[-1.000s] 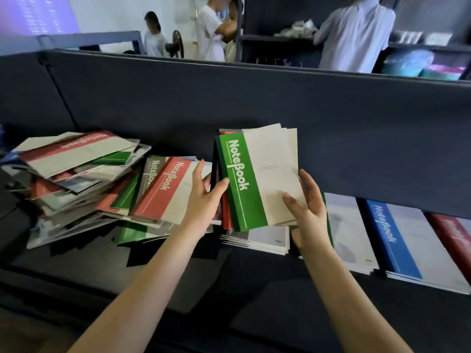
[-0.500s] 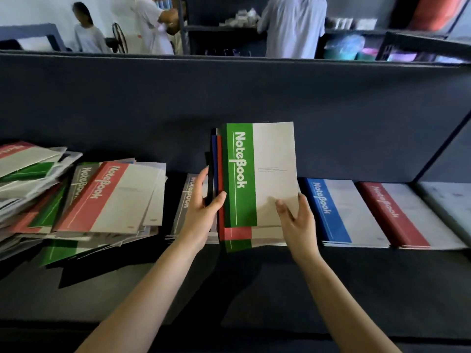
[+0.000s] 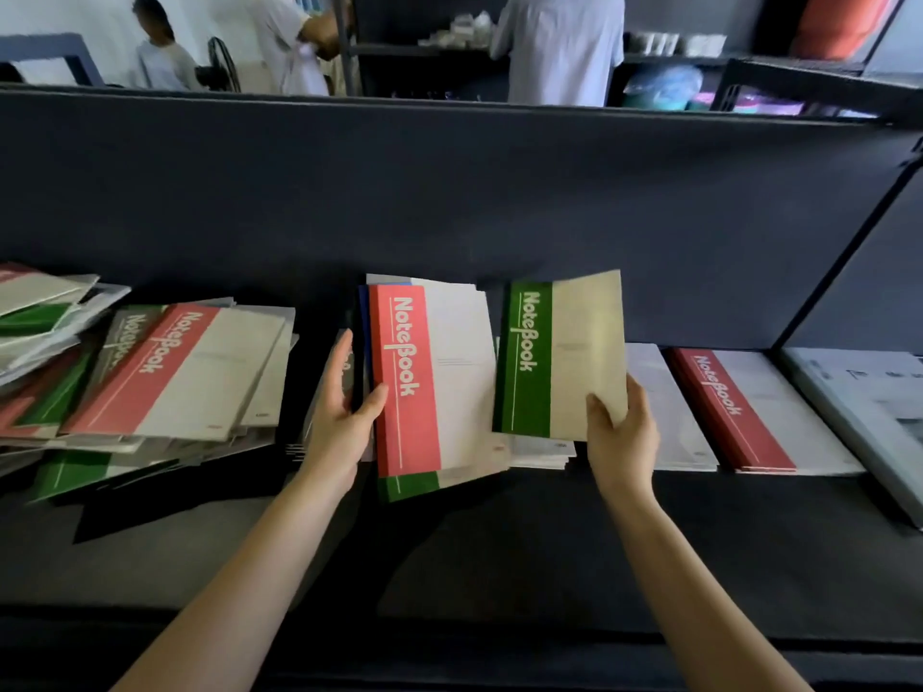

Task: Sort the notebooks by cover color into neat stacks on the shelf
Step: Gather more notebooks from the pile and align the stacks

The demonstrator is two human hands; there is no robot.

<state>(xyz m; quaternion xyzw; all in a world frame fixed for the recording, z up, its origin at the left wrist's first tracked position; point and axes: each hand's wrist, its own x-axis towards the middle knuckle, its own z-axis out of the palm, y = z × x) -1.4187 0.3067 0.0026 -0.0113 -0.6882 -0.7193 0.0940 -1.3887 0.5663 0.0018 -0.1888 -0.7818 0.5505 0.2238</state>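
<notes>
While the shelf (image 3: 499, 541) and the loose pile (image 3: 165, 372) at its left lie as before, the bundle (image 3: 462, 372) I hold no longer has green in front; a red cover (image 3: 405, 387) faces me now. The green notebook (image 3: 559, 357) has come off to the right, lifted just beside the bundle, left of the red stack (image 3: 739, 407). My left hand (image 3: 339, 417) grips the bundle's left edge, thumb across the cover; my right hand (image 3: 619, 432) pinches the green notebook's lower right corner.
</notes>
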